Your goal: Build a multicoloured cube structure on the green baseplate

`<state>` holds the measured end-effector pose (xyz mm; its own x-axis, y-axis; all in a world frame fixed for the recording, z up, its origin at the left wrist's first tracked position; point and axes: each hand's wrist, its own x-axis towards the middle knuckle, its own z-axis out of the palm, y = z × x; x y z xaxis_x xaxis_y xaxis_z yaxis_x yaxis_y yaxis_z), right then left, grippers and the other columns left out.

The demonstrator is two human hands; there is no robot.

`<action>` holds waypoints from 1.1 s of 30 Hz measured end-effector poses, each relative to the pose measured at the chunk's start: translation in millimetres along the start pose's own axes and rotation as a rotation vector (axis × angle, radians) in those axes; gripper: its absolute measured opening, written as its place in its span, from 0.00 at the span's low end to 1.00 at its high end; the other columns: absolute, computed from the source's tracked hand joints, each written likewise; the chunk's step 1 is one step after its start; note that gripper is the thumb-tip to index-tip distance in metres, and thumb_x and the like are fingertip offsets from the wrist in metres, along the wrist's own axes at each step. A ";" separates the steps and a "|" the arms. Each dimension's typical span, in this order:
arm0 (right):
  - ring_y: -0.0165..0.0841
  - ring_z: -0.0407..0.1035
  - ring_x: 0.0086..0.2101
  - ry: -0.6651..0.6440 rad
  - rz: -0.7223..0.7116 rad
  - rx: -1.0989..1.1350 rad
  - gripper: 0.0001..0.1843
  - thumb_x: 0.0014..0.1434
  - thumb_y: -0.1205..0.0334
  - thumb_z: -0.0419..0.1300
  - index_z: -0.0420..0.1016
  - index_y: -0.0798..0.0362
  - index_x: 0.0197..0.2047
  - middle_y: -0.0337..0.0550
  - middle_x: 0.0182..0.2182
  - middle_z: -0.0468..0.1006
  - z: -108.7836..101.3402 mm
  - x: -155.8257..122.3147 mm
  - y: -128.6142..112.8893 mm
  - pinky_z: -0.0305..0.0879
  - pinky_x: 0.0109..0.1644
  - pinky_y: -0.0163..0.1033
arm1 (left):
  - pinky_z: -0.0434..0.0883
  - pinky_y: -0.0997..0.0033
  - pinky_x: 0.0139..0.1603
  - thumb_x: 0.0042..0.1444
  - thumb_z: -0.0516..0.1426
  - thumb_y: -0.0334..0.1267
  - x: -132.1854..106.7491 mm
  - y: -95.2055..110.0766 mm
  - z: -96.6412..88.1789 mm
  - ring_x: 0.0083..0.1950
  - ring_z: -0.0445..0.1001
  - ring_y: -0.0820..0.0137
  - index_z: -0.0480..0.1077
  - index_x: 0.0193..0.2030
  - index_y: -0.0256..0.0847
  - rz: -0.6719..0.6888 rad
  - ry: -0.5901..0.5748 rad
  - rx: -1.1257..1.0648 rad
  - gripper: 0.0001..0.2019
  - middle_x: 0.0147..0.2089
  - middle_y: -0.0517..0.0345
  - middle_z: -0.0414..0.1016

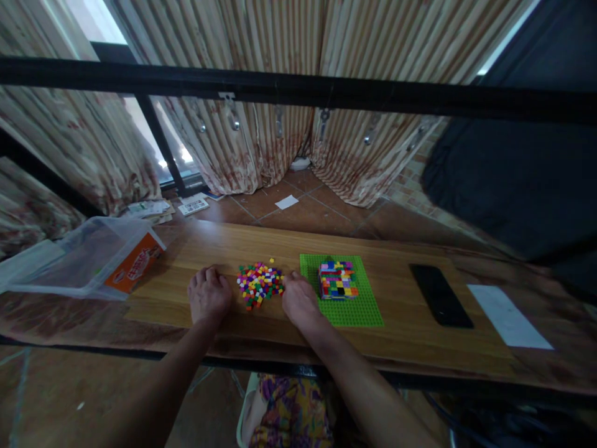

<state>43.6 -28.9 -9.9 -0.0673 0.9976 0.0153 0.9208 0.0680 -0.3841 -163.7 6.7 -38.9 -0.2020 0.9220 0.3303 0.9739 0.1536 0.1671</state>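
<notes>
A loose pile of tiny coloured building bricks (259, 283) lies on the wooden board, between my two hands. Just left of the pile, my left hand (208, 295) rests palm down on the board, its fingers a little bent and apart, with nothing seen in it. My right hand (301, 300) is at the pile's right edge with its fingertips pinched together; whatever is between them is too small to make out. Right of that hand, a block-shaped build of multicoloured bricks (338, 281) stands on a green studded baseplate (368, 308).
A clear plastic bin (88, 249) with an orange label stands at the left end. A black phone (441, 295) and a white paper (510, 316) lie to the right on the wooden board (396, 339). A black metal bar (289, 87) crosses beyond, before striped curtains (275, 37).
</notes>
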 end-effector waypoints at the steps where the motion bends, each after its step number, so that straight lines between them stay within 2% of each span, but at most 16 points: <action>1: 0.39 0.72 0.43 0.002 0.005 0.003 0.18 0.56 0.78 0.51 0.77 0.58 0.43 0.55 0.42 0.79 -1.5 -0.1 -0.7 0.64 0.48 0.40 | 0.64 0.54 0.55 0.62 0.46 0.38 0.3 0.0 -0.4 0.53 0.69 0.52 0.71 0.50 0.31 0.003 0.002 0.004 0.19 0.51 0.38 0.73; 5: 0.36 0.72 0.43 0.035 -0.011 0.041 0.17 0.56 0.76 0.53 0.79 0.54 0.43 0.49 0.42 0.79 -8.7 -8.9 1.3 0.65 0.49 0.37 | 0.64 0.54 0.55 0.62 0.44 0.38 1.9 -1.0 -0.3 0.52 0.69 0.52 0.71 0.50 0.30 0.028 0.005 0.015 0.20 0.50 0.37 0.73; 9: 0.35 0.73 0.40 0.270 -0.042 0.244 0.17 0.59 0.73 0.51 0.79 0.53 0.42 0.47 0.38 0.78 -21.2 -30.6 14.3 0.67 0.48 0.38 | 0.65 0.53 0.54 0.62 0.44 0.40 2.7 -1.6 0.2 0.52 0.69 0.51 0.71 0.50 0.30 0.016 -0.006 0.035 0.20 0.51 0.36 0.73; 12: 0.34 0.73 0.38 0.438 -0.037 0.427 0.16 0.59 0.71 0.51 0.79 0.52 0.41 0.46 0.36 0.78 -35.5 -46.4 36.5 0.69 0.44 0.38 | 0.65 0.53 0.54 0.62 0.44 0.40 2.6 -1.1 0.0 0.52 0.69 0.51 0.70 0.50 0.30 0.019 -0.010 0.047 0.20 0.50 0.36 0.73; 14: 0.34 0.73 0.37 0.503 0.007 0.491 0.14 0.60 0.68 0.52 0.79 0.51 0.41 0.45 0.37 0.78 -44.5 -53.2 56.8 0.69 0.42 0.38 | 0.65 0.53 0.54 0.62 0.44 0.40 2.4 -0.8 -0.1 0.52 0.70 0.50 0.70 0.50 0.29 0.023 -0.007 0.051 0.20 0.50 0.35 0.73; 18: 0.36 0.73 0.36 0.592 0.176 0.513 0.11 0.59 0.62 0.55 0.79 0.53 0.38 0.46 0.36 0.79 -54.9 -58.6 97.9 0.69 0.43 0.42 | 0.66 0.52 0.52 0.62 0.45 0.39 1.9 -0.7 -0.6 0.52 0.70 0.49 0.71 0.49 0.29 0.020 -0.001 0.047 0.19 0.51 0.34 0.73; 21: 0.37 0.72 0.35 0.656 0.251 0.504 0.14 0.59 0.59 0.55 0.79 0.55 0.42 0.48 0.37 0.78 -58.0 -59.8 116.9 0.68 0.42 0.44 | 0.66 0.51 0.53 0.62 0.45 0.39 1.8 -1.1 -0.8 0.52 0.70 0.48 0.70 0.50 0.29 0.035 0.006 0.019 0.19 0.51 0.33 0.73; 24: 0.38 0.72 0.37 0.693 0.247 0.471 0.16 0.60 0.58 0.54 0.79 0.55 0.44 0.50 0.38 0.78 -60.5 -60.0 122.7 0.68 0.43 0.45 | 0.66 0.49 0.54 0.62 0.45 0.39 2.0 -1.3 -0.3 0.53 0.69 0.48 0.70 0.50 0.29 0.039 0.013 0.000 0.19 0.51 0.32 0.73; 30: 0.36 0.72 0.35 0.653 0.183 0.446 0.15 0.61 0.59 0.53 0.80 0.54 0.42 0.48 0.37 0.78 -58.1 -50.0 114.6 0.68 0.40 0.42 | 0.65 0.49 0.54 0.61 0.45 0.39 2.6 -1.4 0.2 0.52 0.69 0.48 0.70 0.49 0.29 0.031 0.002 -0.002 0.20 0.50 0.33 0.73; 33: 0.37 0.72 0.38 0.629 0.153 0.340 0.15 0.62 0.61 0.53 0.80 0.54 0.42 0.48 0.39 0.79 -51.8 -42.2 111.9 0.67 0.45 0.43 | 0.65 0.50 0.55 0.61 0.45 0.39 2.5 -1.1 -0.6 0.53 0.69 0.49 0.70 0.50 0.29 0.026 -0.017 -0.009 0.19 0.51 0.33 0.72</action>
<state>169.3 -62.7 -5.7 0.3801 0.8205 0.4269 0.7251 0.0222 -0.6883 -165.3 8.6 -37.7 -0.1750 0.9316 0.3186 0.9778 0.1266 0.1669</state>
